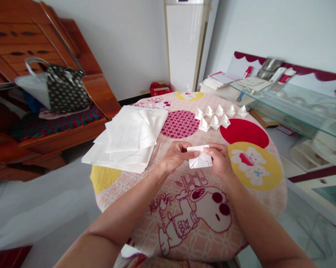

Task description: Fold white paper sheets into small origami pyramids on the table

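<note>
A small folded square of white paper (pixel 199 160) is held up between my two hands, above the middle of the table. My left hand (pixel 177 155) pinches its left side, thumb lying across the front. On the right side my right hand (pixel 219 158) grips the upper corner between thumb and fingers. Diagonal crease lines and some print show on the paper's face. Beyond my hands, several folded white paper shapes (pixel 215 122) with pointed tops stand in two rows. A loose stack of white sheets (pixel 120 158) lies to the left.
The round table wears a patterned cloth (pixel 181 208). A glass-topped stand (pixel 302 111) with papers and metal bowls is at the right. A wooden bench (pixel 94 96) holds a dotted bag (pixel 66 89) at the left. A tall white cabinet (pixel 183 44) stands behind the table.
</note>
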Tool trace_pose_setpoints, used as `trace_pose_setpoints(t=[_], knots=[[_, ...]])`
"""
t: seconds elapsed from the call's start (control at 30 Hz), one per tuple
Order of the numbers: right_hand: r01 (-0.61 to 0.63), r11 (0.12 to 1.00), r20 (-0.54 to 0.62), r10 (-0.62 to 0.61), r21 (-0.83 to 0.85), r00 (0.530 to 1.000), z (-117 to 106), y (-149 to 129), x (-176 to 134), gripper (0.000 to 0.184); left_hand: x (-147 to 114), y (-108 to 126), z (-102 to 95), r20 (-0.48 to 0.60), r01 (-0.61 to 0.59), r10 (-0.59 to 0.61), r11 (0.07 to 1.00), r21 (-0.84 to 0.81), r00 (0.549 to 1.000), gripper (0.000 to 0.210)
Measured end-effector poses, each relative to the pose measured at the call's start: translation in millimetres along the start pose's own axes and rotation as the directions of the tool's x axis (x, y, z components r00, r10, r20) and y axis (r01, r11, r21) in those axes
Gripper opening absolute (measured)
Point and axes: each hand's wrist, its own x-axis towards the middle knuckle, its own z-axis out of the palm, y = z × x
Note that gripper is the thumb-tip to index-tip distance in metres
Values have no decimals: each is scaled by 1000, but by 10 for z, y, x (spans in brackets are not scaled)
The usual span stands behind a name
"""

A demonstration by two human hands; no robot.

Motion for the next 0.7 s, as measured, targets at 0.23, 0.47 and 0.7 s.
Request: trace_pose_setpoints(t=[0.23,0.47,0.7], knots=[[8,1000,-15,-9,-7,1000,-7,-62,4,37,0,5,-13,16,-10,9,1000,2,1000,40],[-73,995,-169,61,-68,984,78,-58,-26,42,2,23,1,18,5,-6,1000,27,1000,38],[-191,977,7,191,92,982,15,-118,78,70,36,12,-42,-7,9,-9,998,67,1000,44]])
